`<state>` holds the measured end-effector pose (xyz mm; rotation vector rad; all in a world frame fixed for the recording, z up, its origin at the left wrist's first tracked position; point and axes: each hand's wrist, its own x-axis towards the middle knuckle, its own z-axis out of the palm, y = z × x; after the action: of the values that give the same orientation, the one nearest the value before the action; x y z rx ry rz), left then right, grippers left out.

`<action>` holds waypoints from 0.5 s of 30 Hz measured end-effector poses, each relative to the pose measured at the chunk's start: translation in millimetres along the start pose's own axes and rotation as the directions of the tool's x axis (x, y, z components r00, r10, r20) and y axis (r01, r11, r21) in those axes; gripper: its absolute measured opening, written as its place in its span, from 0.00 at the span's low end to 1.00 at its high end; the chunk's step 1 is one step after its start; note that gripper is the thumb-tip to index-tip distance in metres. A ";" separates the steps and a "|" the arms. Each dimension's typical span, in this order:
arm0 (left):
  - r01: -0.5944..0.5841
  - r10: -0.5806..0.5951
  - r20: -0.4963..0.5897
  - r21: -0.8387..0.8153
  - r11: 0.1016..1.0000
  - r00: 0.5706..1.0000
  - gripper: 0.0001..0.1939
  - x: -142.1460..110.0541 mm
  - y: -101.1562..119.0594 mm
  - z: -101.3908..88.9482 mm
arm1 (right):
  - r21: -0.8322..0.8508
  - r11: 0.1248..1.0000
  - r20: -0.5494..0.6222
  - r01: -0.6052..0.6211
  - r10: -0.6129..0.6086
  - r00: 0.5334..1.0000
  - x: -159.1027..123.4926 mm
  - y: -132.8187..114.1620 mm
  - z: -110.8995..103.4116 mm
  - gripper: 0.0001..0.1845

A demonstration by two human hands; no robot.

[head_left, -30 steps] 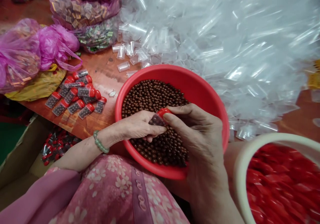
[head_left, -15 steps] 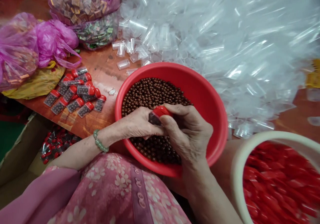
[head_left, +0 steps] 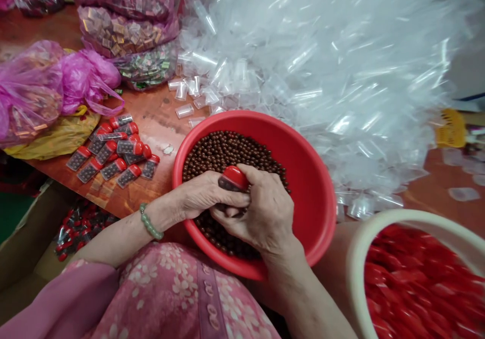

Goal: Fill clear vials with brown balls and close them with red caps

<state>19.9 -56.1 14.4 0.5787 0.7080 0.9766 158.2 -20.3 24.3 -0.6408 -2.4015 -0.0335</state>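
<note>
Over a red basin (head_left: 310,187) half filled with shiny brown balls (head_left: 227,149), my two hands meet around one small clear container with a red cap (head_left: 234,177). My left hand (head_left: 204,192), with a green bead bracelet at the wrist, is closed around the container's dark-filled body. My right hand (head_left: 265,207) is closed on it too, fingers against the cap's right side and curled below. Part of the container is hidden by the fingers. Left of the basin lies a pile of filled containers with red caps (head_left: 113,149).
A large heap of clear plastic tubes (head_left: 303,61) covers the table behind the basin. At right stands a cream bucket (head_left: 358,258) of red caps (head_left: 420,283). Pink bags (head_left: 32,86) sit at left, above a cardboard box (head_left: 22,258) holding more capped containers.
The view has shifted slightly. My right hand has moved from pinching the cap on top to wrapping lower around the container, and more of the red cap shows.
</note>
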 end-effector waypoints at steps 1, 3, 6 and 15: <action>0.001 -0.001 0.007 -0.015 1.000 1.000 0.20 0.5 -0.4 0.5 | -0.010 1.000 -0.014 0.010 -0.010 1.000 0.1 0.0 0.0 0.32; 0.001 0.000 0.009 -0.044 0.999 1.000 0.20 1.3 -1.1 1.5 | -0.021 0.999 -0.023 0.026 -0.027 0.999 0.1 0.2 -0.2 0.33; 0.004 -0.003 0.015 -0.078 0.997 1.000 0.21 0.4 -0.8 2.4 | -0.027 0.999 -0.023 0.047 -0.047 0.999 0.7 0.6 -1.0 0.34; 0.053 -0.040 0.067 -0.200 0.978 0.997 0.28 8.5 -1.6 -3.1 | -0.052 0.997 -0.004 0.049 -0.049 0.999 -2.7 5.0 -1.4 0.40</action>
<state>21.6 -48.8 9.0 0.4112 0.5565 0.9695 163.2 -17.3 23.1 -0.6047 -2.4178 -0.1190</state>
